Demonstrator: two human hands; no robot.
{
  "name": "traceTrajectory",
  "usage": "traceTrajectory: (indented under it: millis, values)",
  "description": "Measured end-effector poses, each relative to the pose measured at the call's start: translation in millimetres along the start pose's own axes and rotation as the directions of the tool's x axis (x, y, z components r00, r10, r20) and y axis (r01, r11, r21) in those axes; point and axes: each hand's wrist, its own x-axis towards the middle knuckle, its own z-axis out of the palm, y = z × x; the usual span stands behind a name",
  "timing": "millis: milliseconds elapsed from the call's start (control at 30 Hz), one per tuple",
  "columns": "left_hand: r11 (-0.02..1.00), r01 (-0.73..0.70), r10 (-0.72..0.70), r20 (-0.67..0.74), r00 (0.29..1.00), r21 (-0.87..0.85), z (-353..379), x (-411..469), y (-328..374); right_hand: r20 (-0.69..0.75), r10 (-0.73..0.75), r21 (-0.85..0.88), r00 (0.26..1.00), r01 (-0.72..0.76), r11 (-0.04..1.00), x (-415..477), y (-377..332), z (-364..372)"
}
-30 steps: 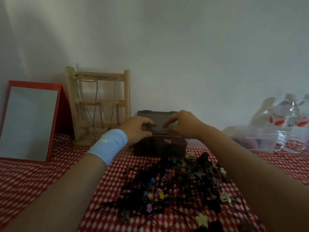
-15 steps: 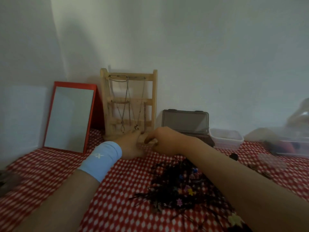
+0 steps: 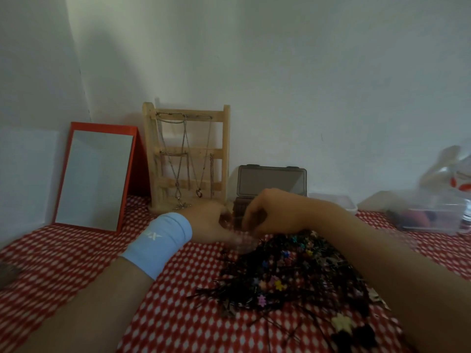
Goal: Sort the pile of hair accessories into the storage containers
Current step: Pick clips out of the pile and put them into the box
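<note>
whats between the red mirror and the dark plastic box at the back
A wooden rack hung with necklaces stands between them, shown in the head view.

A dark tangled pile of hair accessories (image 3: 293, 271) lies before the open brown box (image 3: 271, 183).

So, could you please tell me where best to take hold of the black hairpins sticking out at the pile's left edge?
I would pinch the hairpins by their free ends, coming from the left over the bare checked cloth. They lie flat and fan outward from the pile, so those tips seem clear of the tangle.
</note>
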Motion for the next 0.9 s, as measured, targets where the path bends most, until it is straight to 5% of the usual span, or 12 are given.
traceTrajectory:
  millis: [267,400,533,700,900]
  values:
    - [0.993,-0.092,0.102,-0.138,0.985,0.08,1.9,-0.1,12.2,-0.056,0.018,0.056,0.998,-0.015,0.998,-21.9,24.2,-4.4]
    - [0.956,-0.265,0.291,-0.276,0.916,0.127,0.5,-4.7,29.2,0.12,-0.001,0.043,0.993,-0.004,0.999,-26.5,27.9,-8.4]
    - [0.909,-0.397,0.41,-0.104,0.906,0.124,14.4,-5.5,49.4,0.299,0.024,-0.02,0.954,-0.019,1.0,-28.2,35.0,-0.2]
    - [0.875,-0.444,0.44,0.068,0.896,0.194,30.2,-0.3,57.0,0.302,0.029,-0.035,0.953,-0.019,0.999,-28.5,39.5,13.0]
    - [0.88,-0.442,0.434,0.082,0.897,0.176,34.7,0.2,55.4,0.222,0.059,0.028,0.973,-0.067,0.997,-34.2,42.2,4.7]
